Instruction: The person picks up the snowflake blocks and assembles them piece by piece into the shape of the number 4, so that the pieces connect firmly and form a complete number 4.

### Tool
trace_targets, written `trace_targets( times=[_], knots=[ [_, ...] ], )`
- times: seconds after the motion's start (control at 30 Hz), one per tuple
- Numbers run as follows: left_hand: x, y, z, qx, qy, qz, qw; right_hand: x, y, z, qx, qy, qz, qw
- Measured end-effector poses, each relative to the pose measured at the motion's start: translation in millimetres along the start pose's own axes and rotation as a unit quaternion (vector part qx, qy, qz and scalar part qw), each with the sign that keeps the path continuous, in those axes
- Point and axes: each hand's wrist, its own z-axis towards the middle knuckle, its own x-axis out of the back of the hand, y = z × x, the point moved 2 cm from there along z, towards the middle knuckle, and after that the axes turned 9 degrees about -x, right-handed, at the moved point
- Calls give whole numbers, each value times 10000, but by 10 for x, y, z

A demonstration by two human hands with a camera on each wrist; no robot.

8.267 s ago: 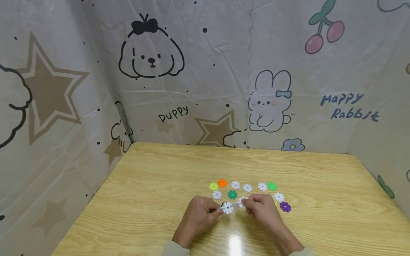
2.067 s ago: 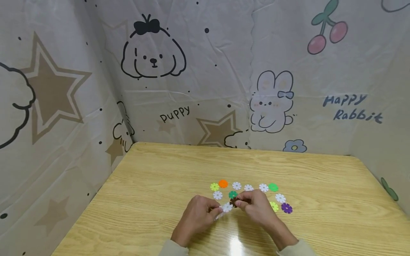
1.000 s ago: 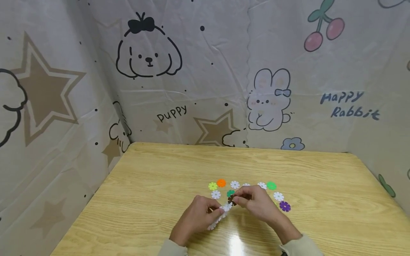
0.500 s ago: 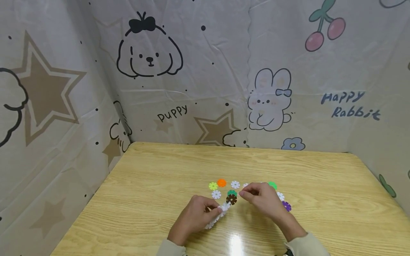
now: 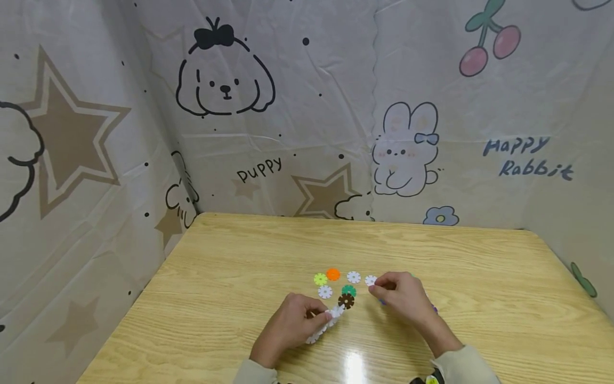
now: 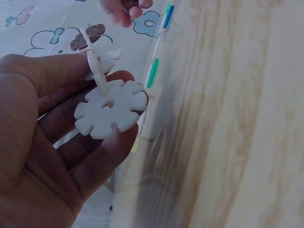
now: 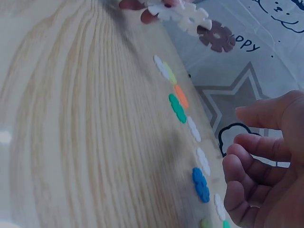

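My left hand [image 5: 297, 318] pinches a chain of white notched interlocking discs [image 6: 95, 118] between thumb and fingers. At the chain's far end is a brown disc [image 5: 342, 302], joined edge-on and held up off the table. In the left wrist view the white discs stand at angles to one another. My right hand [image 5: 405, 296] hovers over the discs on the right, fingers loosely bent, nothing between thumb and fingertips. Below it in the right wrist view lies a blue disc [image 7: 200, 186]. A white disc [image 5: 369, 278] shows right at its fingertips in the head view.
Loose discs lie flat on the wooden table [image 5: 230, 266]: orange [image 5: 333, 274], yellow-green [image 5: 320, 279], green [image 5: 348, 288] and several white. A purple disc [image 5: 435, 309] peeks out behind the right hand. Patterned cloth [image 5: 268, 133] hangs behind and beside the table.
Earlier my right hand held the brown disc against the white chain. It has let go and moved right, while the brown disc stays on the chain in my left hand.
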Motion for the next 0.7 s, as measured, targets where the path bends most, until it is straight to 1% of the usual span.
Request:
trace_targets(
  times=[0.17,0.37,0.5,0.7],
  knots=[
    [8,-8,-4,109,-16,50,9999,6,70,37,-151,36,-146,9998],
    [15,-12,-1,223,-21,22,9997,28,136,72,-91,103,-249,9996],
    [20,-17,-2,283,-32,19,9996,42,171,92,-95,131,-463,9988],
    [24,-22,-11,281,-33,15,9996,45,199,101,-89,40,-859,9963]
  ],
)
